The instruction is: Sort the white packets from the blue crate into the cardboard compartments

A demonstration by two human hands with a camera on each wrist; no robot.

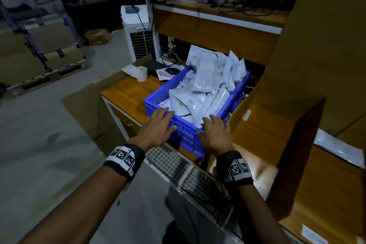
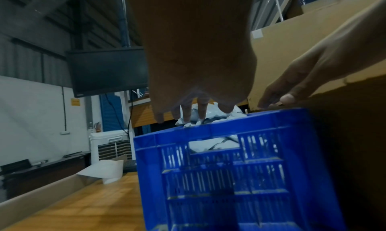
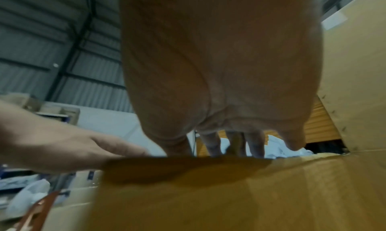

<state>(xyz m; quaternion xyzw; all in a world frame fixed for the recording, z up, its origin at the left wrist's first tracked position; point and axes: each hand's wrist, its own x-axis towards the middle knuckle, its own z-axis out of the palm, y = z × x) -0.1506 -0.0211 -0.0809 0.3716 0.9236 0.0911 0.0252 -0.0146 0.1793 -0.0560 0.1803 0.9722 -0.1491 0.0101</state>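
The white plastic packets (image 1: 206, 89) lie heaped in the blue slatted plastic crate (image 1: 235, 97), which stands on the wooden tabletop (image 1: 128, 93). The heap is higher at the far end, where several packets stand on edge against the far wall, and lower and flatter at the near end. The long axis of the crate goes away from the person and a little to the right, so the near short wall is the side that faces the hands.

Both hands are at this near wall. The left hand (image 1: 158, 125) is over the left part of the rim with straight, spread fingers, and it holds nothing. The right hand (image 1: 214, 132) is at the right near corner; its fingers (image 2: 269, 99) bend a little over the rim, and I cannot tell if they already press a packet. No packet is lifted.

The nearest packets lie just in front of both hands, slightly nearer to the right one. The brown cardboard compartments (image 1: 297, 144) are on the right of the crate, touching or almost touching it, so I judge the right hand has the shorter way there.
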